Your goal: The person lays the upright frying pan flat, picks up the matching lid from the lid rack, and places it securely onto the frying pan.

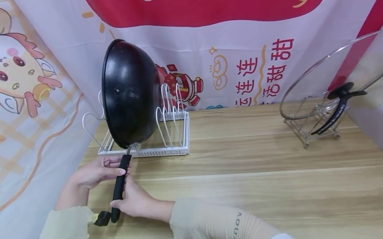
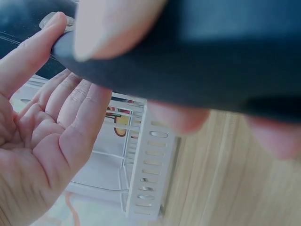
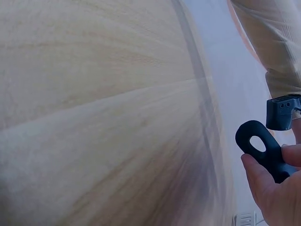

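My left hand pinches the black handle near the wok, thumb in front and fingers behind, while my right hand grips it nearer the holed end, fingers curled round. The wok stands tipped on its side between wire loops of a white rack on the table. A glass lid leans in a metal stand, far right.

A wok, glass lid and cloth hangings mark an apparently makeshift kitchen corner.
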The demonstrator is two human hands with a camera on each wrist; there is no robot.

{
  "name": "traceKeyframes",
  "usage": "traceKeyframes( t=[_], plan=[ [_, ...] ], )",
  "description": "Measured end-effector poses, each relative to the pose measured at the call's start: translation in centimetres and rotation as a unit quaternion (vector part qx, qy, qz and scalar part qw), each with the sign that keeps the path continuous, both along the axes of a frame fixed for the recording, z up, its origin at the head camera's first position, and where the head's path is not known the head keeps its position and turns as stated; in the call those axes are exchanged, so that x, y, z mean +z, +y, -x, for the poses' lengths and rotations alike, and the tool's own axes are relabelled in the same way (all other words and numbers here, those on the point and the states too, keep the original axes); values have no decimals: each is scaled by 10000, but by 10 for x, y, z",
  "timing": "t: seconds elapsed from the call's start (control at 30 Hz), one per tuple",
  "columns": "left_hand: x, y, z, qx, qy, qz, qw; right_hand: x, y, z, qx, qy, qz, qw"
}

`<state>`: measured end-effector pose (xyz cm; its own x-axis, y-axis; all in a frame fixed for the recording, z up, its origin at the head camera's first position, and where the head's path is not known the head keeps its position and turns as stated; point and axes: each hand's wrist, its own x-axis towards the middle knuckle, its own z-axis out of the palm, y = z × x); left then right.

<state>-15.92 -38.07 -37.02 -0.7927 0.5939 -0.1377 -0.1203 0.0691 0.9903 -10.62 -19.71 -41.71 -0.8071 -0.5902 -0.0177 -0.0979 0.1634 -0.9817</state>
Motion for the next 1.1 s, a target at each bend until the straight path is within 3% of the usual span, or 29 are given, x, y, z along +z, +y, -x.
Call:
traceKeyframes(
  t=[0.77, 1.1],
  plan=[
    [9, 5, -6, 75, 10, -148, 9999, 13, 5, -1, -59, 38, -174, 9998],
    [15, 8, -7, 201, -10, 30, 9998, 15, 9, -1, -11, 162, -213, 9996]
  ],
)
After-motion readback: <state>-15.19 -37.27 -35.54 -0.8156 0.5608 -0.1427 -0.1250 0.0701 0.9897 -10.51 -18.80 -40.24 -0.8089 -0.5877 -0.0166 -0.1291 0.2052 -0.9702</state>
